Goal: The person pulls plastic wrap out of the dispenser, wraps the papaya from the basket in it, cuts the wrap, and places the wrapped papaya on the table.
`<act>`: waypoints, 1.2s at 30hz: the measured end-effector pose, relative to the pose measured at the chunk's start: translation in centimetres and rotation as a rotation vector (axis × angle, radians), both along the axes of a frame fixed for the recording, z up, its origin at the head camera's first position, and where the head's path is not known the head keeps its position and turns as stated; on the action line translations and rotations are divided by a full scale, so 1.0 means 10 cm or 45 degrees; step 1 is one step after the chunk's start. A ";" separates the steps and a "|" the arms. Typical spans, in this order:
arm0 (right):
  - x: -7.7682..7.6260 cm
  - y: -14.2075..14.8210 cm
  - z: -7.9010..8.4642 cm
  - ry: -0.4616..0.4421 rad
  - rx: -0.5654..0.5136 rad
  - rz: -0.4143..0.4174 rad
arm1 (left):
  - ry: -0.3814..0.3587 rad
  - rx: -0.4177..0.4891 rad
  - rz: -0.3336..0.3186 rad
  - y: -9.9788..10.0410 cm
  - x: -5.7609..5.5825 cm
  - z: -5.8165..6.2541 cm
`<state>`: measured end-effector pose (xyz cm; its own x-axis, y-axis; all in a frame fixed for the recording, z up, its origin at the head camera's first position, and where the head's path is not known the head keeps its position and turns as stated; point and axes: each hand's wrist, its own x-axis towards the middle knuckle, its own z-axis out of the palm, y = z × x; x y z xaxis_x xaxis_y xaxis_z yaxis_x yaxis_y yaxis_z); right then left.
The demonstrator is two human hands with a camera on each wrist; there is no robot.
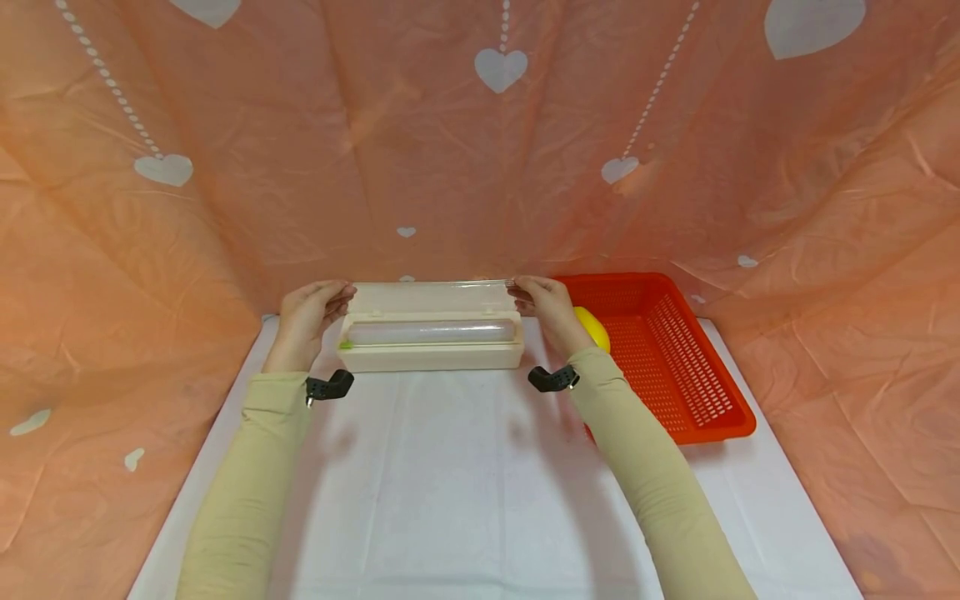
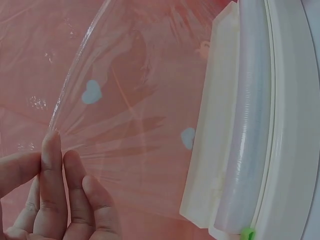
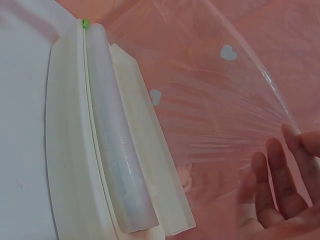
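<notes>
A cream cling film dispenser [image 1: 431, 359] lies on the table with its lid [image 1: 431, 297] raised at the back. Inside sits a roll of cling film [image 1: 431, 332], and a small green cutter slide [image 2: 247, 233] shows at one end of its rail. A clear sheet of cling film [image 2: 135, 100] stretches up from the roll. My left hand [image 1: 306, 321] pinches one corner of the sheet between thumb and fingers. The opposite corner is pinched by my right hand [image 1: 551, 310]. Creases fan out from both grips, and the sheet's free edge runs taut between them.
A red plastic basket [image 1: 693, 375] stands on the right of the white-covered table [image 1: 442, 483]. A yellow rounded object [image 1: 592, 328] lies in it, partly behind my right hand. A pink curtain [image 1: 420, 142] with white hearts hangs close behind the dispenser.
</notes>
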<state>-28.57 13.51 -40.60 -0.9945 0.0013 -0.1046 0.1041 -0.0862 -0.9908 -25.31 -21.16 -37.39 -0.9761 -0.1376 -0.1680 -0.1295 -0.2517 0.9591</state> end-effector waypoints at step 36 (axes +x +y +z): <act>-0.19 0.10 -0.15 -0.003 -0.043 0.040 | 0.053 -0.059 -0.034 0.04 -0.03 0.07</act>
